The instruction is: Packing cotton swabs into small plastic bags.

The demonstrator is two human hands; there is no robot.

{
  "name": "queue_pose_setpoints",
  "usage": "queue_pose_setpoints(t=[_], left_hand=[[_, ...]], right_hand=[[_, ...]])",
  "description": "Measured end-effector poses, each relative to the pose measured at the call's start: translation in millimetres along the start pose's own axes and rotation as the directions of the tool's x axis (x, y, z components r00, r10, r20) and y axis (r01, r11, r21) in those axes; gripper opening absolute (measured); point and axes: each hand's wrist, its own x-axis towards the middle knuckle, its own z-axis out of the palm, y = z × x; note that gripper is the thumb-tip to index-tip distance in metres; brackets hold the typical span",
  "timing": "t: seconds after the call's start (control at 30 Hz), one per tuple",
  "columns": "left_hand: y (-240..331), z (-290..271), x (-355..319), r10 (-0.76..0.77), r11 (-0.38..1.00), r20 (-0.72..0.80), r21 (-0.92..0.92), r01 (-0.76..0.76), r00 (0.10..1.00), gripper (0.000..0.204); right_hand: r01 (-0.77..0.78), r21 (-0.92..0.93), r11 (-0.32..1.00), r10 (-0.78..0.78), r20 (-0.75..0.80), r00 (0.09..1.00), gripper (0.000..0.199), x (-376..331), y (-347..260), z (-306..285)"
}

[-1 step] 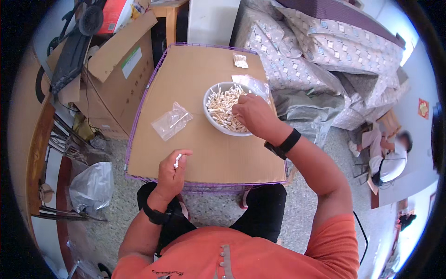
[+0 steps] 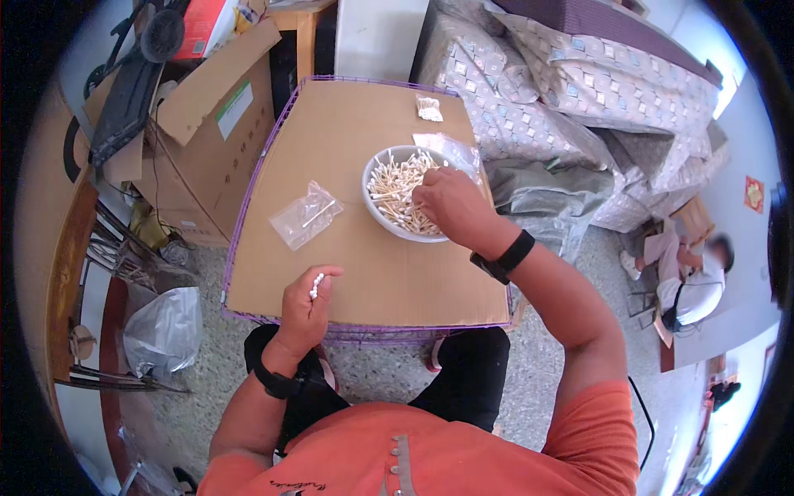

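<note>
Several cotton swabs (image 2: 317, 286) are gripped in my left hand (image 2: 303, 310), their white tips poking out between thumb and fingers near the table's front edge. A pale round bowl (image 2: 370, 212) stands right of the table's middle, heaped with loose cotton swabs (image 2: 395, 183) on wooden sticks. Over its right side, my right hand (image 2: 453, 203) reaches in, fingers bent and closed down among the swabs. What its fingertips hold, if anything, is hidden. Left of the bowl lies a clear plastic bag (image 2: 306, 217) with a swab visible at it.
Cardboard (image 2: 331, 124) covers the purple-edged table. A small bundle of swabs (image 2: 428, 107) lies at the far right, and clear plastic bags (image 2: 451, 149) lie behind the bowl. A large carton (image 2: 211, 149) stands left, wrapped cushions (image 2: 595, 74) right. Another person (image 2: 695, 285) sits far right.
</note>
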Motion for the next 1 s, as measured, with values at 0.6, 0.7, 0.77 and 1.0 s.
queue_pose_setpoints(t=[0.6, 0.7, 0.77, 1.0], left_hand=[[0, 0, 1, -0.03, 0.999, 0.014, 0.045, 0.029, 0.999, 0.021], [-1, 2, 2, -0.053, 0.998, 0.015, 0.024, 0.052, 0.998, 0.021], [0, 1, 3, -0.064, 0.998, 0.014, 0.009, 0.064, 0.998, 0.021], [-9, 5, 2, -0.003, 1.0, -0.002, -0.001, 0.003, 1.0, 0.023]], right_hand=[[0.032, -0.11, 0.993, -0.033, -0.013, 0.999, 0.005, 1, -2, 6], [0.024, -0.08, 0.997, -0.028, -0.049, 0.998, 0.005, 0, 2, 7], [0.023, -0.047, 0.999, -0.027, -0.091, 0.995, 0.005, -1, 3, 6], [-0.058, 0.328, 0.943, 0.134, -0.216, 0.967, 0.006, -5, -10, -11]])
